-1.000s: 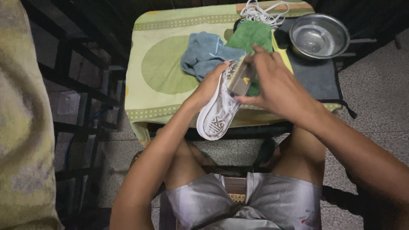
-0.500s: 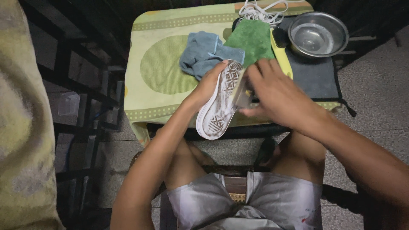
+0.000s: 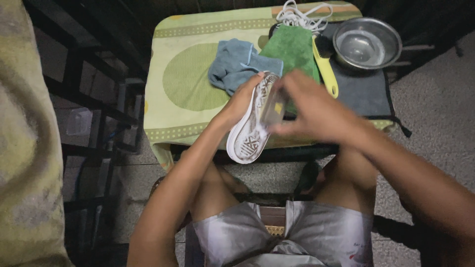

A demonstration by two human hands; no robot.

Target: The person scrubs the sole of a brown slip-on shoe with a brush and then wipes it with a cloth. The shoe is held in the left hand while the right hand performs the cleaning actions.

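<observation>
In the head view, the left hand (image 3: 243,101) grips a white shoe (image 3: 251,129) by its side, fingers curled over the upper edge, sole turned up. The shoe hangs over the near edge of the small table (image 3: 188,126), heel end past the cloth's border and above the knees. The right hand (image 3: 316,110) is blurred; its fingers pinch a small brush (image 3: 273,106) pressed against the sole.

Behind the shoe lie a blue cloth (image 3: 232,64) and a green cloth (image 3: 294,49), overlapping. A yellow brush (image 3: 326,69) lies just beside the green cloth, near a metal bowl (image 3: 367,42) standing on a dark mat (image 3: 366,94) at the table's right edge. White laces (image 3: 302,15) sit at the far edge. The table's left half is open green surface.
</observation>
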